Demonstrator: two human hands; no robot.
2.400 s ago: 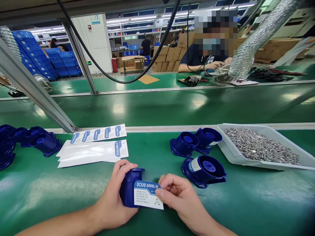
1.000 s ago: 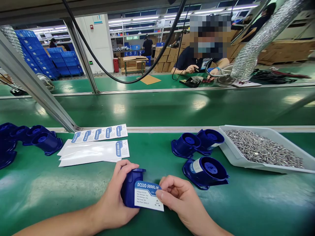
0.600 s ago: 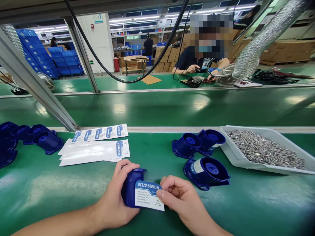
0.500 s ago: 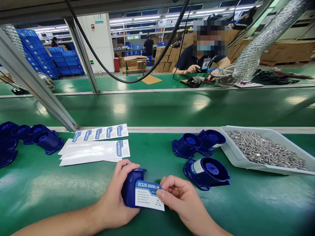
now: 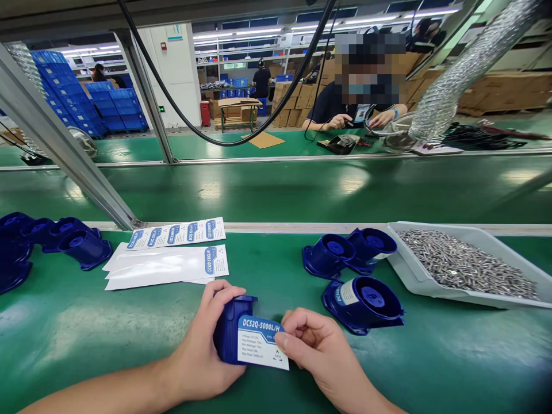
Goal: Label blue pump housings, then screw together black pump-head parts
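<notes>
My left hand (image 5: 202,351) is wrapped round a dark blue plastic housing (image 5: 226,330), which lies on its side with its ribbed wall showing. Between the thumb and fingers of my right hand (image 5: 317,348) is the right end of a blue and white sticker label (image 5: 261,348) printed DC52Q-5000L/H. The label's left edge lies against the housing; its right part stands out past it. Label sheets (image 5: 168,267) rest beyond my left hand. To the right of my hands sits a labelled blue housing (image 5: 366,302), with two more housings (image 5: 334,253) behind it.
A light grey tray (image 5: 409,264) of small metal pins stands at the right. More blue housings (image 5: 84,247) are grouped at the far left. A metal post (image 5: 86,149) slants down to the bench, and a black cable (image 5: 194,129) hangs above. Across the benches, a co-worker handles small parts.
My hands, the housing and the label hold almost the same position. Across the bench, the co-worker's head and one hand have shifted slightly.
</notes>
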